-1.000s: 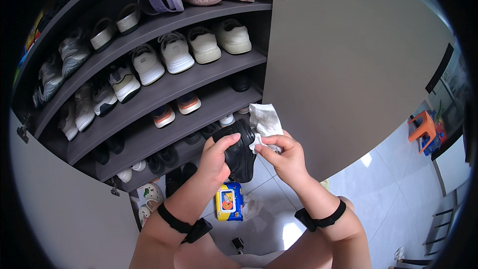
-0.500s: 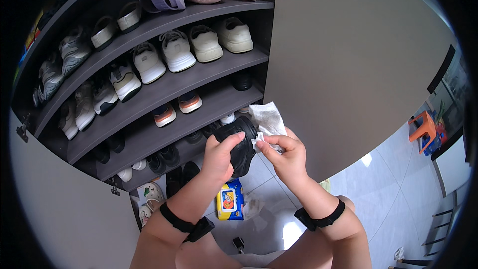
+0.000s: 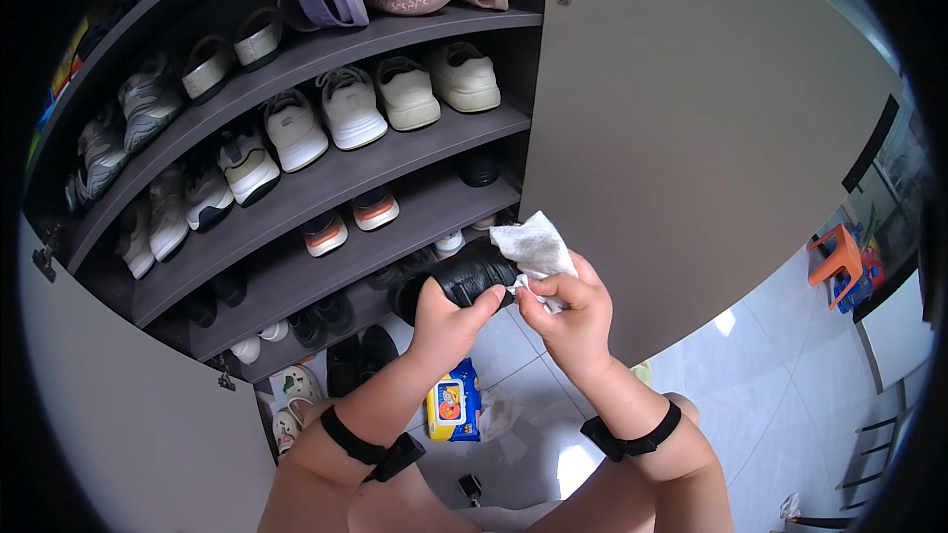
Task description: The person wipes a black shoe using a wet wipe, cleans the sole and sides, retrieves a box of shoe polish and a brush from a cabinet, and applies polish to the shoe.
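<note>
A black shoe (image 3: 472, 272) is held in front of the lower shelves by my left hand (image 3: 449, 321), its thumb lying along the near side. My right hand (image 3: 571, 311) pinches a white wipe (image 3: 534, 245) and presses a folded bit of it against the right end of the shoe. The rest of the wipe stands up loosely above my right fingers. Below the shoe, a blue and yellow pack of wipes (image 3: 453, 403) lies on the tiled floor beside a crumpled used wipe (image 3: 500, 417).
An open shoe cabinet (image 3: 296, 202) holds rows of white sneakers (image 3: 353, 109), sandals and slippers. Its wide door (image 3: 691, 138) stands open at the right, another door (image 3: 148, 415) at the lower left. Dark shoes (image 3: 360, 355) and white clogs (image 3: 294, 385) sit low down. An orange stool (image 3: 837, 259) is far right.
The shoe has been turned in my left hand, so its long side now lies more sideways. My right hand and the wipe have shifted slightly downward with it.
</note>
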`<act>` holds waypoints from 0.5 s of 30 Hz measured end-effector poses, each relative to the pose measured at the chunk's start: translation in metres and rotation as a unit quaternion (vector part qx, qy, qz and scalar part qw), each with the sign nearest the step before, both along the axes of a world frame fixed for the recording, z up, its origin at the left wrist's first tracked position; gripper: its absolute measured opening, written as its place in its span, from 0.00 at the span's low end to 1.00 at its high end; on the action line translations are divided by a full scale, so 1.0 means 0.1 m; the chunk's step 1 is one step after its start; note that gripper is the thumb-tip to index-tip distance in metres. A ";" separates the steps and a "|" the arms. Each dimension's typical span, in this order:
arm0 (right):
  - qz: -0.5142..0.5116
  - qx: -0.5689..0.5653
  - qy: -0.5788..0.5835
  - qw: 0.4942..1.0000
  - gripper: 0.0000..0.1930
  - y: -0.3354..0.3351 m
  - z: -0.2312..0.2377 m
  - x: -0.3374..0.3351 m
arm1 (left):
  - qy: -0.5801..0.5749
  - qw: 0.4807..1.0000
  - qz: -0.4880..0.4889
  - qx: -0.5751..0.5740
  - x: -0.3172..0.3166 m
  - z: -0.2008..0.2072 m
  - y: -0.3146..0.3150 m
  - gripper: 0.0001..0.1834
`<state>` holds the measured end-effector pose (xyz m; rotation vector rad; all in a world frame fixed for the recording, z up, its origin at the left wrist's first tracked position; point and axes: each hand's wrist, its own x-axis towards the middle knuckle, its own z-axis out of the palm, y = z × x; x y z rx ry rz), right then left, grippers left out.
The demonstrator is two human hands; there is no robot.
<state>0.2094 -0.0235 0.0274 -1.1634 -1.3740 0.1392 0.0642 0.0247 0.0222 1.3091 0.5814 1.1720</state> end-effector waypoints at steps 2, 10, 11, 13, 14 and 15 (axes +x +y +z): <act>0.020 -0.012 0.030 0.999 0.07 0.02 0.00 0.05 | 0.031 0.998 0.006 0.050 0.02 -0.01 -0.04 0.09; 0.103 -0.156 0.082 0.979 0.07 0.03 0.05 0.27 | 0.194 0.938 0.031 0.285 -0.03 0.00 -0.07 0.11; 0.111 -0.158 0.087 0.977 0.07 0.02 0.06 0.26 | 0.195 0.938 0.030 0.286 -0.04 0.01 -0.06 0.11; 0.097 -0.134 0.082 0.983 0.06 -0.02 0.08 0.21 | 0.206 0.919 0.039 0.335 -0.06 0.05 -0.04 0.10; 0.084 -0.113 0.075 0.987 0.06 -0.03 0.08 0.19 | 0.206 0.919 0.040 0.335 -0.06 0.06 -0.05 0.10; 0.085 -0.112 0.074 0.987 0.06 -0.02 0.09 0.18 | 0.192 0.927 0.027 0.320 -0.07 0.07 -0.07 0.10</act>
